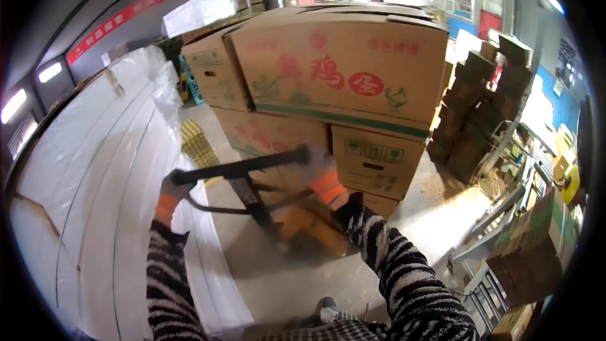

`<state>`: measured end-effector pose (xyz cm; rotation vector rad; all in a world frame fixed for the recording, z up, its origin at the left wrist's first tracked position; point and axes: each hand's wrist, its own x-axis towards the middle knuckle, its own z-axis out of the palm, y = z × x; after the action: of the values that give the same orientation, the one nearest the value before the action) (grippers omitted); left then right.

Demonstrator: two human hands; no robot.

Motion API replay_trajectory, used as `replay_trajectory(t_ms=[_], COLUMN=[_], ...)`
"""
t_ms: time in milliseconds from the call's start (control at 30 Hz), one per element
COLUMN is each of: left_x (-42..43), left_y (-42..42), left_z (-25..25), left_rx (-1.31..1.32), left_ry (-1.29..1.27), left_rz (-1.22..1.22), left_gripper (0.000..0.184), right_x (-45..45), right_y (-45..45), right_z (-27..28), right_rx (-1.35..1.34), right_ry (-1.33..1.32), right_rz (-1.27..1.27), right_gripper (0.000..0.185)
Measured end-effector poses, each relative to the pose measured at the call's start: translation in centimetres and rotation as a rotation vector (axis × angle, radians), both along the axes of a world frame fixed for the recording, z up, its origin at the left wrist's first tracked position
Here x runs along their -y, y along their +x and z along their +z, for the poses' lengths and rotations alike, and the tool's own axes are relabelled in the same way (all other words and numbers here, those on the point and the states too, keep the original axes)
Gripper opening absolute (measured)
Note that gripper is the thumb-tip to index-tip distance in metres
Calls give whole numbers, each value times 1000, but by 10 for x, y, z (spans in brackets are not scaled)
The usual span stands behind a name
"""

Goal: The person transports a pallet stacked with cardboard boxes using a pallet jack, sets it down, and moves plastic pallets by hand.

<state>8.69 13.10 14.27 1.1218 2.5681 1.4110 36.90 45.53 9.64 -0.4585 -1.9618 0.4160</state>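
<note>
Both of my hands wear grey gloves with orange cuffs. My left hand (170,192) is closed around the left end of a black pallet jack handle (249,166). At the handle's right end, my right hand (320,170) grips too, slightly blurred. The handle tilts up toward the right, above the jack's orange-yellow body (319,227). Right in front of the jack rises a stack of brown egg cartons (341,66) with red lettering and green chicken prints. The forks are hidden, as is whatever carries the cartons.
Tall white plastic-wrapped stacks (95,177) line my left side closely. Yellow egg trays (198,144) stand on the floor beyond the handle. On the right are piled brown cartons (470,113), a metal conveyor frame (505,215) and a bundle of flattened cartons (533,246).
</note>
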Motion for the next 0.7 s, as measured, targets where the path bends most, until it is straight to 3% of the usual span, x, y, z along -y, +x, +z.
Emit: replay_trajectory(t_ms=[67,133,200,233,267,333,367,467,500,533,633,667,700], left_x=[22,33,9,-6,-17,-37,-39,-35,-22,-20,14,11,41], left_y=[-4,-44,-35,-20,-23,-28,-31,-48,-35,-38,-42,-111,-78], left_z=[7,0,39,62,61,59,56,50,61,66,49,-17,-6], left_rx=[159,545,565,600,547,427,354,260,477,446,271,293,346], left_ry=[-55,50,-368,-539,-636,-817,-865,-566,-362,-391,-509,-530,-595], left_rz=[-168,-427,-280,-257,-310,-426,-478,-596,-575,-654,-534,-718,-628], left_gripper=[26,36,42,44,47,54,49,41,40,35,41,45,36], right_x=[12,20,23,24,26,40,50,87,106,126,163,178,198], right_y=[17,31,36,36,37,42,44,45,48,54,65,76,92], right_z=[5,26,51,65,76,89,91,81,81,84,70,68,71], right_rx=[37,157,271,473,674,691,723,638,597,607,676,713,721], right_ry=[14,-31,-75,-121,-175,-172,-178,-211,-213,-219,-246,-218,-227], right_rz=[14,30,52,74,95,30,-1,-27,-30,-23,-101,-77,-75], right_gripper=[25,26,26,29,32,34,36,40,42,51,60,63,63])
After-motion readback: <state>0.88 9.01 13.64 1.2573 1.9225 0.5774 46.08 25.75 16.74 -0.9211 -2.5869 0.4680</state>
